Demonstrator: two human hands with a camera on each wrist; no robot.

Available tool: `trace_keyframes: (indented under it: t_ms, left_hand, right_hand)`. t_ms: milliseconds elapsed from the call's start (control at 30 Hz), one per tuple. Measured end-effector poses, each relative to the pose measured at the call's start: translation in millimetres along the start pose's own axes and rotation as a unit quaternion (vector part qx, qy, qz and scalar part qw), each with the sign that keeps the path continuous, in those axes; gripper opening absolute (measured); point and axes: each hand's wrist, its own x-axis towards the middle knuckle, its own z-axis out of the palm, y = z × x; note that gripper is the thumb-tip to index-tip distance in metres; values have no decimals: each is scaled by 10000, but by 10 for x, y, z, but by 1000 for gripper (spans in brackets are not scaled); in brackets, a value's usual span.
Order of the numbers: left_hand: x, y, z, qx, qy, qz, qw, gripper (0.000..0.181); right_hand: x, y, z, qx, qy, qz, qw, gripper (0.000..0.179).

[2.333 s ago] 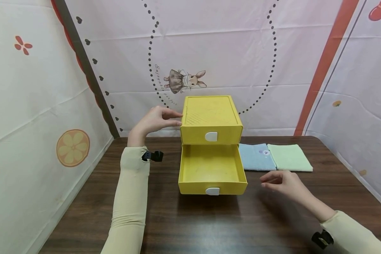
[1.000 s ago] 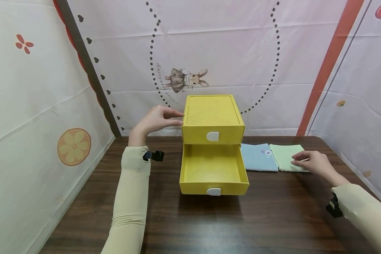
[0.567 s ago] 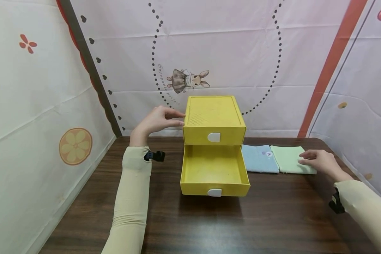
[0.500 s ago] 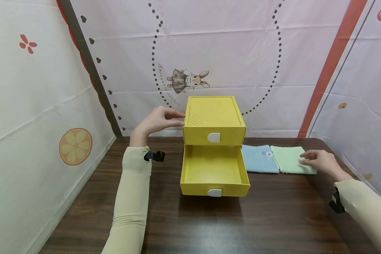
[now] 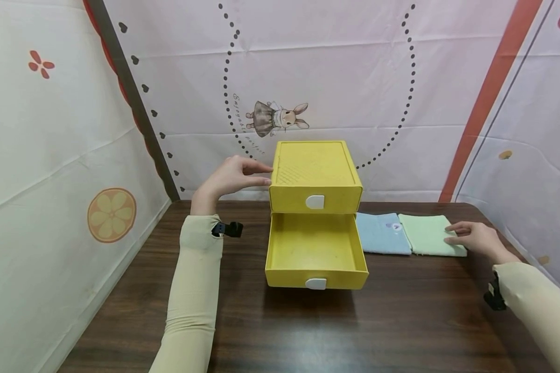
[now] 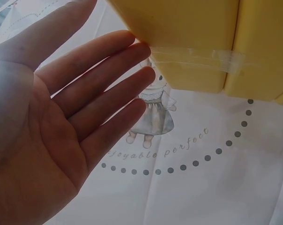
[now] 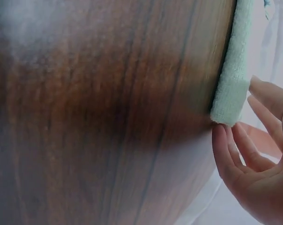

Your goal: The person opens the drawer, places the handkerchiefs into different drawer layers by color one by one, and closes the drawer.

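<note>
A yellow two-tier drawer unit [image 5: 315,163] stands on the table, its lower drawer [image 5: 315,248] pulled out with a bare floor. My left hand [image 5: 228,178] is at the left side of the upper tier, fingertips right at its edge; the left wrist view shows the fingers extended. Right of the unit, a folded blue towel [image 5: 383,234] lies beside a folded light green towel [image 5: 427,235]. My right hand [image 5: 478,239] is at the green towel's right end. In the right wrist view, the thumb overlaps the towel's top face and loosely bent fingertips meet its end. The towel lies flat.
The dark wooden table [image 5: 382,326] extends in front of the unit. A printed cloth backdrop [image 5: 331,67] rises behind the table and along both sides. White tabs mark the drawer fronts, and clear tape [image 6: 202,58] runs across the unit's side.
My right hand has moved from beside the open drawer to the right, over the green towel, then slightly farther right to its end. The left hand keeps its place at the unit.
</note>
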Motion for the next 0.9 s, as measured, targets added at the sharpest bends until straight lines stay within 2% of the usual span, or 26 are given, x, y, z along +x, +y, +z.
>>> trace_keyframes:
  t_ms: [333,900]
  left_hand:
    - [-1,25,6,-12,11,-17,10000,45]
    - [-5,16,3,-60,1,17,10000,46]
  right_hand:
    - [86,88,8,480,-416,327,9974,71]
    - [137,143,9,905,-659,322,9932,75]
